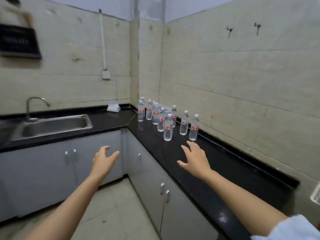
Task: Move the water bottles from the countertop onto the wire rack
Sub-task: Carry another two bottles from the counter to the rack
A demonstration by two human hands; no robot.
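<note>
A cluster of upright water bottles (162,116) (white caps, red-marked labels) stands on the black countertop (216,163) near the centre of the frame, running from the tiled corner toward the right, the nearest bottle (168,127) at the front of the group. Both bare hands reach forward empty with fingers spread: the left hand (103,161) hangs over the grey cabinet doors (52,163) at lower centre, and the right hand (195,158) hovers above the countertop just short of the front bottles, touching none. A steel sink (52,126) sits at middle left, and a bit of white wire rack (316,196) shows at the right edge.

clear water bottles (168,127), upright, clustered on countertop (225,163)
</note>
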